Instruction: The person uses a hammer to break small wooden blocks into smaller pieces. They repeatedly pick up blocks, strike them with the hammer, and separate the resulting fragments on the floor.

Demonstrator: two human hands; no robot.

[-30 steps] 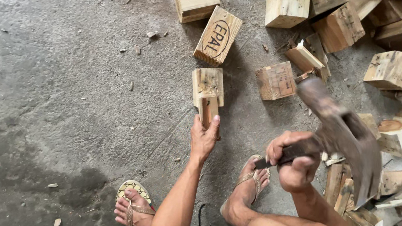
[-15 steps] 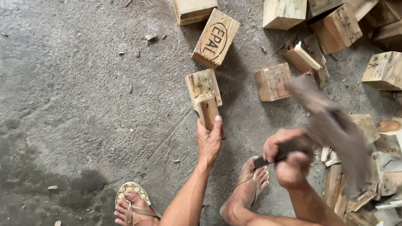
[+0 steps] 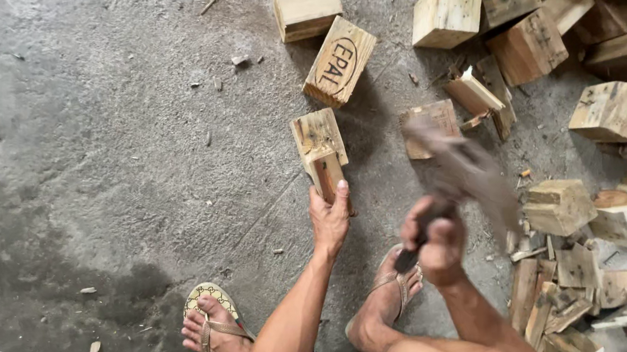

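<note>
Pinching the small stiff wood piece (image 3: 326, 173) upright on the concrete floor (image 3: 93, 145) with left hand (image 3: 331, 221), low and clear of the top; right hand (image 3: 435, 237) fisted on the heavy hatchet (image 3: 469, 175).

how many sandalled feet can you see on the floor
2: the left foot sits at the bottom left of the left hand; the right foot is below the right hand, partly hidden.

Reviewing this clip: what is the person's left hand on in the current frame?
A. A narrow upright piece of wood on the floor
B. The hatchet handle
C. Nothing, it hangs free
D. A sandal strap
A: the left hand steadies the narrow wood piece from its near end, while the right hand grips the blurred hatchet.
</note>
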